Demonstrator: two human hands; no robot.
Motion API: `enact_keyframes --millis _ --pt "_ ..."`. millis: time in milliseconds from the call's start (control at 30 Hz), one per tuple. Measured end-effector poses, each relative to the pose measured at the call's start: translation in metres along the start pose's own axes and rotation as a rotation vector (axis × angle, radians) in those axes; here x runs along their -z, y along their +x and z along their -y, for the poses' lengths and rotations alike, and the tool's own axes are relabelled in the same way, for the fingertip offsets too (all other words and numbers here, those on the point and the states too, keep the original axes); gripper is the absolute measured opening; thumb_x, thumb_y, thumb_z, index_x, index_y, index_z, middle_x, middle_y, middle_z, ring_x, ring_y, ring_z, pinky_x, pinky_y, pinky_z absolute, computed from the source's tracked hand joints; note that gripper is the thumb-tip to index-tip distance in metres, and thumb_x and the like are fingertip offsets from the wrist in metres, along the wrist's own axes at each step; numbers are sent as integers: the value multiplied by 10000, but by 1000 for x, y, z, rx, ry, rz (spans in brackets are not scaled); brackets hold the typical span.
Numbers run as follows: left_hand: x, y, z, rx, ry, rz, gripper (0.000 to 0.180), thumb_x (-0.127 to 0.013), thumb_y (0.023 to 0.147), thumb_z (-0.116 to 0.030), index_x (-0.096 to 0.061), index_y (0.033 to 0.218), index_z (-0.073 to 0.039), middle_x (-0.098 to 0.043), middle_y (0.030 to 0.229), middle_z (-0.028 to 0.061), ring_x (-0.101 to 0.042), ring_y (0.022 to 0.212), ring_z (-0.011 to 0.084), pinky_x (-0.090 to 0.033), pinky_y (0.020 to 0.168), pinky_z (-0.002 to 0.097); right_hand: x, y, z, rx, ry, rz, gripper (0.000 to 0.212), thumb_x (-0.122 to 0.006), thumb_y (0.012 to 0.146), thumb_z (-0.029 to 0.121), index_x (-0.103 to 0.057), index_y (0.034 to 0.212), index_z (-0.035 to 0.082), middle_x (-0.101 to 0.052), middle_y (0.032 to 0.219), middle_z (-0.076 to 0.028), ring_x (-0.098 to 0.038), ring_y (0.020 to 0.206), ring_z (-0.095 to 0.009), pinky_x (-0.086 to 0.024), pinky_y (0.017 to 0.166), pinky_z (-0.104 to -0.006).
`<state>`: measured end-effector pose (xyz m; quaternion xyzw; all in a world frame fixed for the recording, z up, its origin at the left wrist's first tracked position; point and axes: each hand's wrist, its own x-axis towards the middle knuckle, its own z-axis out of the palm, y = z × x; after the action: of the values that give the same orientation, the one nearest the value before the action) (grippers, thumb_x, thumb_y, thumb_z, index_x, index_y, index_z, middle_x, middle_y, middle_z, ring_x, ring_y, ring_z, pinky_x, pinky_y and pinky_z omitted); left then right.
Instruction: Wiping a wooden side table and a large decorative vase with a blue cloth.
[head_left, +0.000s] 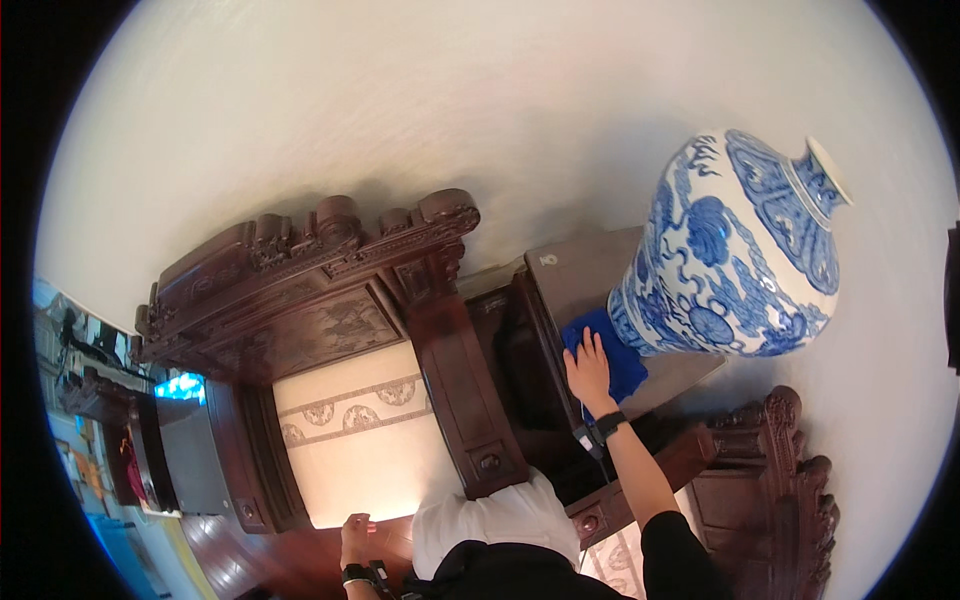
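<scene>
Hands are well apart: the left hand (pixel 356 538) hangs low with its fingers loosely bent and slightly parted, near the front of a cream seat cushion, while the right hand (pixel 590 378) lies palm down with spread fingers on a blue cloth (pixel 627 366). Each wrist wears a dark band, and a short black sleeve (pixel 680 555) covers the right upper arm. Between the forearms, white fabric (pixel 495 520) shows below the person's dark top.

Beneath the right hand, the cloth lies bunched on the grey top of a dark wooden bench (pixel 580 265), against the foot of a large blue-and-white vase (pixel 715 250). The vase stands on that bench, slanting to the right in this bent view, its narrow neck and flared rim at the upper end. A small pale thing on the bench's far corner is too small to make out.

To the left is a carved dark wood chair (pixel 468 390) with the patterned cushion (pixel 360 465); another carved chair (pixel 735 500) stands right of the bench. Behind them rises a pale wall (pixel 450 100). Farther off at left, a second grey-topped table (pixel 192 460) sits near a bright blue patch.
</scene>
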<state>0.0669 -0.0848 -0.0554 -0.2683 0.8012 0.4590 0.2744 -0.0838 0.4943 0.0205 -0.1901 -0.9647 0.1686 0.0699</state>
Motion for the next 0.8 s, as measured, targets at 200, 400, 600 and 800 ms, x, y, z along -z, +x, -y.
enact_keyframes --millis 200,400,600,800 --pt "0 -3 10 17 -17 -40 253 -509 923 -222 -599 1018 -5 -674 832 95 -653 723 168 -489 609 285 -12 67 23 -28 -25 28 519 -398 932 378 -542 1202 -43 -288 1469 -148 -255 1353 -329 -277 1066 -424" --pt "1 -10 29 -27 -14 -64 267 -518 918 -230 -590 1008 11 -677 830 93 -654 698 173 -475 589 275 -26 90 35 78 -66 -46 480 -411 932 356 -506 1255 13 -292 1468 -140 -265 1345 -331 -262 1072 -422" --pt "-2 -15 41 33 -81 -91 267 -528 917 -196 -586 988 55 -672 815 159 -661 717 213 -510 646 311 -7 41 39 367 -139 22 476 -483 907 269 -421 1350 107 -296 1467 -126 -284 1335 -335 -279 1067 -428" --pt "-15 -13 52 5 -192 -103 257 -546 905 -199 -591 988 41 -673 799 159 -665 719 208 -511 646 304 8 -30 32 516 -443 195 539 -546 827 272 -470 1305 33 -363 1433 -97 -253 1364 -242 -180 1123 -396"
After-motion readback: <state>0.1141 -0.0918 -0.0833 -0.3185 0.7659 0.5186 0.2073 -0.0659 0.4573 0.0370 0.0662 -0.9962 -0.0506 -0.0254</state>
